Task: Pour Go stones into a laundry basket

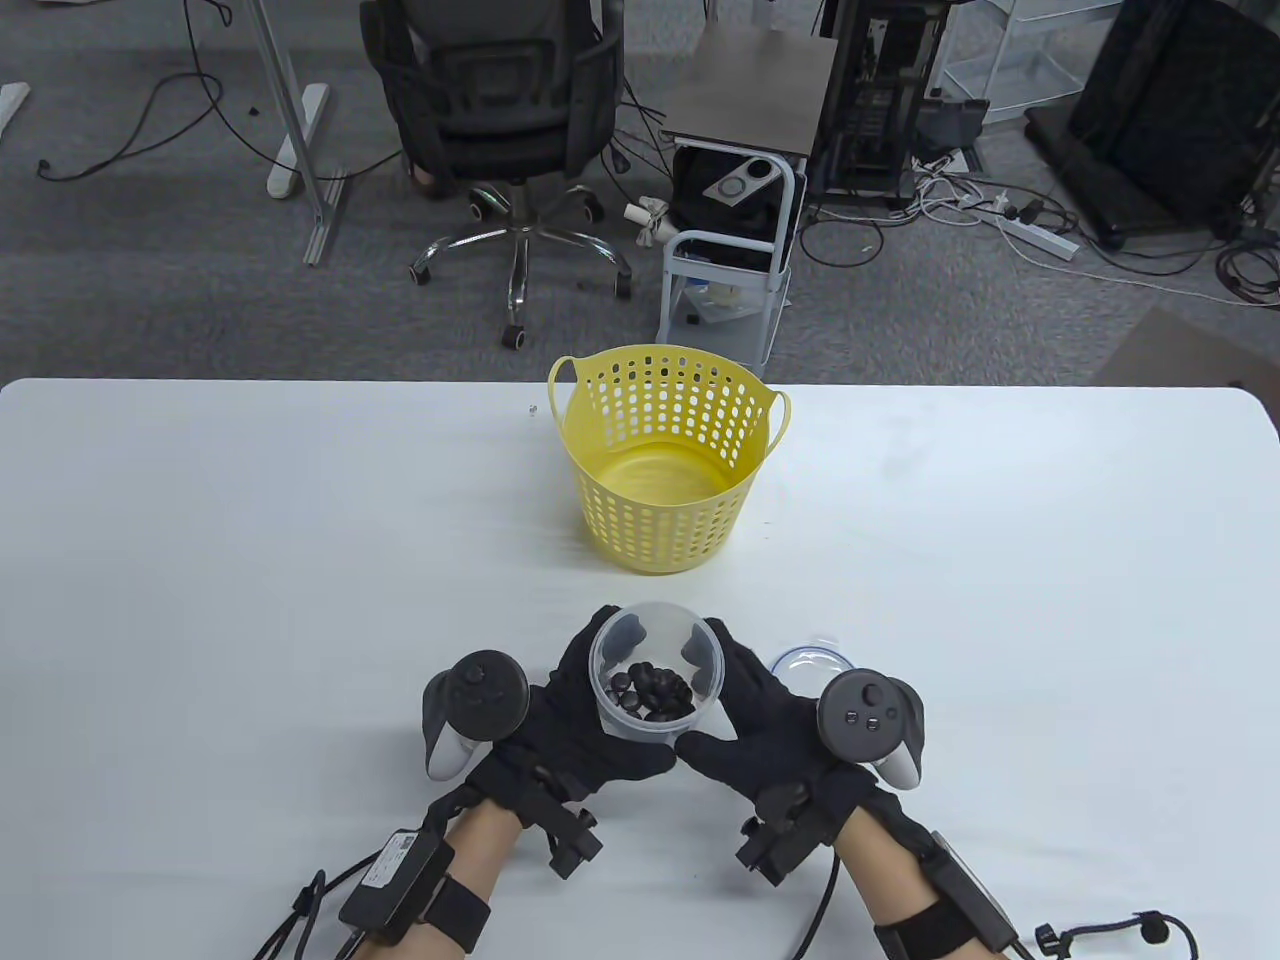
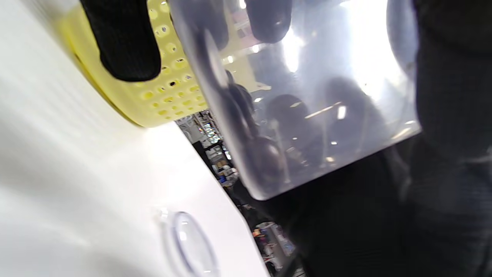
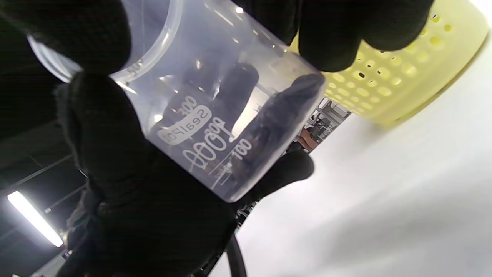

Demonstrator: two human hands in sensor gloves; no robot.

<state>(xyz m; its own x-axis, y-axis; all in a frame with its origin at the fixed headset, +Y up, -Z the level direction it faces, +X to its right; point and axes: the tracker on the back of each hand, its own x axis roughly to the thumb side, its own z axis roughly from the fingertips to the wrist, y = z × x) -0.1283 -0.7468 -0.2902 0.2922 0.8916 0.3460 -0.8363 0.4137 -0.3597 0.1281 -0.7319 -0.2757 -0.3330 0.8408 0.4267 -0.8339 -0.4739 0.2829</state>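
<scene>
Both hands — left hand [image 1: 575, 720], right hand [image 1: 755, 715] — cup the open cup [image 1: 655, 680] of Go stones [image 1: 655, 692]. Tipped short of the far basket [image 1: 665, 460], stones could scatter across the bench [image 1: 200, 560].

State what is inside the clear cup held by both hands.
Black Go stones lie piled at the bottom of the clear cup; any stones underneath the pile are covered.
</scene>
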